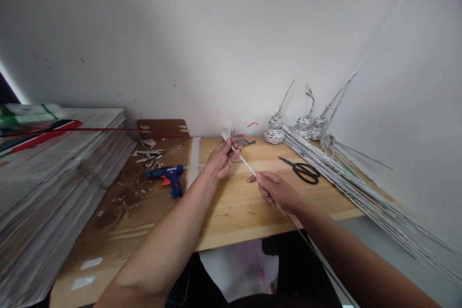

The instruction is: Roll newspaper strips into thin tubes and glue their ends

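Note:
A long thin rolled newspaper tube runs slantwise between my two hands. My left hand pinches it near its far, flared end, above the wooden board. Nearer to me, my right hand is closed around the same tube. The rest of it trails down under my right forearm toward the bottom edge of the view. Black-handled scissors lie on the board to the right of my right hand. Left of my left forearm is a blue glue gun with an orange trigger and a red light.
Several woven paper pieces stand against the wall at the back right. A bundle of paper tubes reaches past the board's right edge. Stacked newspapers rise on the left. Paper scraps litter the brown cardboard.

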A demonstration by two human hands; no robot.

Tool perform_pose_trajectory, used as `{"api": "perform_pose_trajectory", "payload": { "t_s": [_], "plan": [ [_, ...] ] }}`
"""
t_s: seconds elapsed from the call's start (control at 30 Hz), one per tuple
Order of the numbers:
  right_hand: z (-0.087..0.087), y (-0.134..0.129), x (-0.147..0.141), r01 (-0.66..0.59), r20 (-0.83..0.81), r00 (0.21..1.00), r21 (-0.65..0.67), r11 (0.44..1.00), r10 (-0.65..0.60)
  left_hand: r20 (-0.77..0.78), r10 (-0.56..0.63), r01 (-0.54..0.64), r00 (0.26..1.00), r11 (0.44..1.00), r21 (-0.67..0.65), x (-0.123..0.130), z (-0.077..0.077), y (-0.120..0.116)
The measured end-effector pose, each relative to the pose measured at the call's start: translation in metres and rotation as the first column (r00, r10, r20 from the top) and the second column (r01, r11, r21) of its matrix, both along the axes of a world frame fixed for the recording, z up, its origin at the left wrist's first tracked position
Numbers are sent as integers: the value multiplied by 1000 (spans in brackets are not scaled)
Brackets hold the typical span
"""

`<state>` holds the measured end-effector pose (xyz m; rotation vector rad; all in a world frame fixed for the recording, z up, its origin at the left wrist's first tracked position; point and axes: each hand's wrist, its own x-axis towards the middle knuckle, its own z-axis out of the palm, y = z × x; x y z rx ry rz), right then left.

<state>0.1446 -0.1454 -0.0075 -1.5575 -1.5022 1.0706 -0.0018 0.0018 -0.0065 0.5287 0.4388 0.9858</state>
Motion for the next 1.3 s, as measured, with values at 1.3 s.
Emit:
{"api": "perform_pose_trajectory", "payload": {
  "t_s": [1.3],
  "plan": [
    [-7, 6, 0, 64, 24, 998, 17, 998, -65, -34, -24, 24, 999, 1000, 17, 1, -8, 5]
  ]
}}
